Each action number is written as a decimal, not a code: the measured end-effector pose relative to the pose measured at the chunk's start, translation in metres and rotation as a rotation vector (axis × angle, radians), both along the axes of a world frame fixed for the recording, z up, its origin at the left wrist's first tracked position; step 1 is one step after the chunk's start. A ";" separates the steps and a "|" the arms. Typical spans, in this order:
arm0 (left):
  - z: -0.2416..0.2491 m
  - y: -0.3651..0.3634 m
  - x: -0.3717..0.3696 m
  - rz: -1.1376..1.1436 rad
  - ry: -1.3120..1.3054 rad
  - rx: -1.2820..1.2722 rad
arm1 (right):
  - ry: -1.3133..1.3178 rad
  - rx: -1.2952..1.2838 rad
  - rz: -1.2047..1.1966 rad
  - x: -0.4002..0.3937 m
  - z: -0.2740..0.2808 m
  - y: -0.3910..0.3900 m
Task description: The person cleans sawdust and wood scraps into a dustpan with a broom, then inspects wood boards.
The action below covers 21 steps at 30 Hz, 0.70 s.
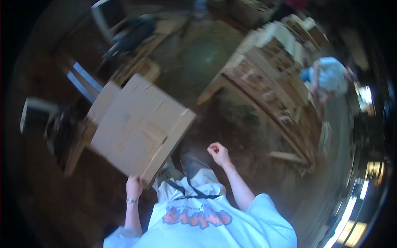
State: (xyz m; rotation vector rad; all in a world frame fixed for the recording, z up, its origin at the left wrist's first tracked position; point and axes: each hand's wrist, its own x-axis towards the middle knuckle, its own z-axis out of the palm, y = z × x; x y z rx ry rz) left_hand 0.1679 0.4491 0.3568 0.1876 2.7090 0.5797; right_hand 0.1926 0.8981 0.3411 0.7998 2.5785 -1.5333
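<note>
My left hand (pixel 135 186), with a metal watch at the wrist, is closed on the near lower edge of a large pale wooden panel (pixel 138 122). The panel is thick, with a light strip along its right edge and small marks on its face. My right hand (pixel 218 153) hangs in the air to the right of the panel, over the dark floor, fingers curled in. The image is too blurred to show whether anything small is between those fingers.
A wooden workbench (pixel 273 105) loaded with wood pieces and scraps stands at the right. Beyond it a person in a light shirt (pixel 331 76) bends forward. Pale strips (pixel 84 80) and dark machinery (pixel 134 35) lie at the upper left. A wooden leg juts out below the panel.
</note>
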 end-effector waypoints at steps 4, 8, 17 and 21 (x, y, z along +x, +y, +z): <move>-0.020 -0.023 -0.008 -0.018 0.098 -0.025 | -0.241 0.004 -0.300 0.103 -0.056 0.036; -0.016 -0.003 0.000 -0.046 0.123 -0.173 | -0.445 -0.040 -0.410 0.219 -0.083 0.082; 0.073 0.228 -0.029 -0.091 0.112 0.015 | -0.197 -0.189 -0.600 0.296 -0.110 0.187; 0.097 0.342 -0.010 -0.417 -0.117 0.169 | -0.097 -0.236 -0.534 0.265 -0.130 0.244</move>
